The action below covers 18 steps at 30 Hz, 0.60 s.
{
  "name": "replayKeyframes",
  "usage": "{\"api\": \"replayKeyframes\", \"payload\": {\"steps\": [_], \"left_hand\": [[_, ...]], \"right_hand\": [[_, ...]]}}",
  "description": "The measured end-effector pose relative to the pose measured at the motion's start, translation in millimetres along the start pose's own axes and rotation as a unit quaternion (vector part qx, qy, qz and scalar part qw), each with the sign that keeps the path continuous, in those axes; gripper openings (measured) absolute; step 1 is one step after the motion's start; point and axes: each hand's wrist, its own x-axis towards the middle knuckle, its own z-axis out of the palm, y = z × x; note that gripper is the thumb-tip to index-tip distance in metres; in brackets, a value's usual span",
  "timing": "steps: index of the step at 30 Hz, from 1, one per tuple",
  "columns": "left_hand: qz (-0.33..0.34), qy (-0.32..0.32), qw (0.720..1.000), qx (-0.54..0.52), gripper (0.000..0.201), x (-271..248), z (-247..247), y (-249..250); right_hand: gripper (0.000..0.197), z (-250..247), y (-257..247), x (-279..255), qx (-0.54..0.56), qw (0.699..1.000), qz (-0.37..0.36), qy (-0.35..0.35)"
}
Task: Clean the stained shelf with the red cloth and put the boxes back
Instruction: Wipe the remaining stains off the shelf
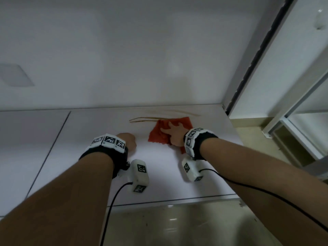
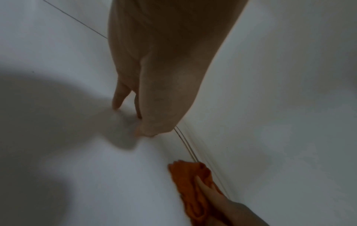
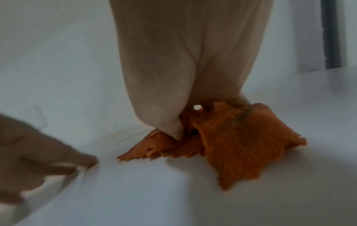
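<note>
Pressing the red cloth (image 1: 160, 132) flat on the white shelf (image 1: 99, 125), the right hand (image 1: 174, 133) works at the near edge of the brown streaks (image 1: 147, 118) that run left and right beside the back wall; its fingers lie spread and straight on the fabric rather than gripping it. In this head view the left hand (image 1: 127, 139) rests on the shelf to the left of the cloth, fingers tucked out of sight. No boxes show in any view.

Seen from the left wrist, the left hand (image 2: 150, 94) props itself on fingertips against the bare shelf, holding nothing, while the streaks (image 2: 185, 145) stretch from just past it to the cloth (image 2: 190, 175).

From the right wrist, the thumb and fingers of the right hand (image 3: 185, 73) bear down on the bunched cloth (image 3: 231, 140), which carries a dark smudge near its far edge.

The wiping step appears under way and unfinished, with marks left on both sides of the cloth. The next move likely calls for firm strokes along the streaks, far and leftward, before any boxes return.
</note>
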Motion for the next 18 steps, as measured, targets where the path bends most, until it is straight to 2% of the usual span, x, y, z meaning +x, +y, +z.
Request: {"api": "replayKeyframes", "payload": {"steps": [4,7,9,14,18], "left_hand": [[0.011,-0.014,1.000,0.011,0.053,-0.8,0.6,-0.2],[0.017,-0.030,0.999,0.020,0.057,-1.0,-3.0,-4.2],[0.020,-0.034,0.999,0.034,0.057,-2.8,-5.3,-5.6],[0.018,-0.004,0.998,0.057,0.054,-12.2,-6.9,-2.6],[0.025,-0.018,0.998,0.053,0.055,-11.9,-5.7,-4.7]], "right_hand": [[0.065,-1.2,30.3,-11.7,0.023,0.997,0.067,0.003],[0.063,9.3,42.2,-21.3,0.039,0.996,0.080,0.001],[0.060,18.0,30.5,-21.8,0.058,0.996,0.061,0.001],[0.056,16.7,-21.8,-11.5,0.030,0.997,-0.064,0.008],[0.058,-3.0,-28.2,3.5,0.064,0.995,-0.055,0.052]]}}
